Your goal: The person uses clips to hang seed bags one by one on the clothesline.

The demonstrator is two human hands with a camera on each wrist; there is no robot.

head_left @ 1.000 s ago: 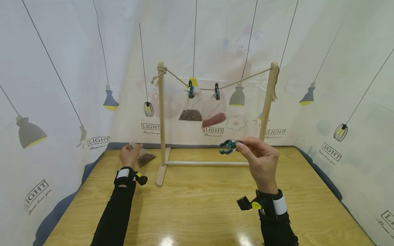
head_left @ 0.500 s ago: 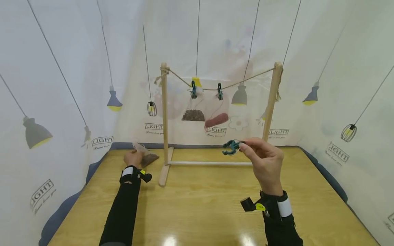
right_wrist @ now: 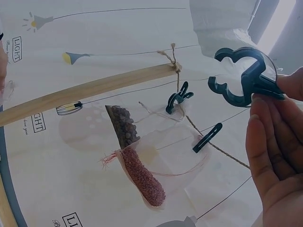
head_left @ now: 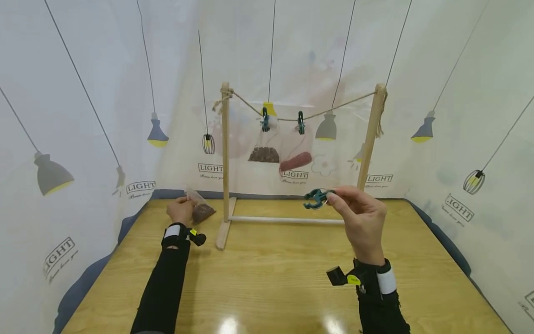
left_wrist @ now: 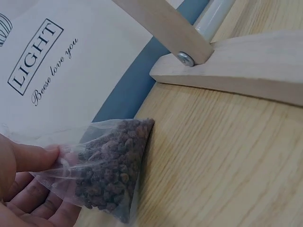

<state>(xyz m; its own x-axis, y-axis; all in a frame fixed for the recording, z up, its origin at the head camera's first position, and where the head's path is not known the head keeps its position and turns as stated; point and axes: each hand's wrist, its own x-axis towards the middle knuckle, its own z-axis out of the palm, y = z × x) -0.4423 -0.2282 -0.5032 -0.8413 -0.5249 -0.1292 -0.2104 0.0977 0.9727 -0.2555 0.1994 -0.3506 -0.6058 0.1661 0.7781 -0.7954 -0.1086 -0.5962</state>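
Observation:
At the table's back left, my left hand (head_left: 180, 211) pinches a see-through pouch (left_wrist: 111, 163) of dark, crumbly pieces between thumb and fingers. The pouch's filled end leans on the tabletop. My right hand (head_left: 364, 218) is raised in front of the wooden frame and squeezes a dark green spring clip (right_wrist: 253, 78) by its handles, so the clip's jaws are spread with nothing in them. Two similar clips, a left one (head_left: 265, 119) and a right one (head_left: 301, 124), grip the rope. Below them hang a bag of brown chunks (head_left: 263, 155) and a bag of reddish grains (right_wrist: 144, 182).
The wooden frame's left post (head_left: 225, 153) and right post (head_left: 371, 139) carry the sagging rope (head_left: 346, 103). A white rod (head_left: 288, 220) joins them low down. The left foot (head_left: 225, 227) stands beside the pouch. Printed cloth walls enclose the wooden table (head_left: 267, 273).
My left hand has lifted the pouch's top slightly and shifted its grip on it. The right hand keeps the clip at nearly the same spot. The whole head view has drifted a little.

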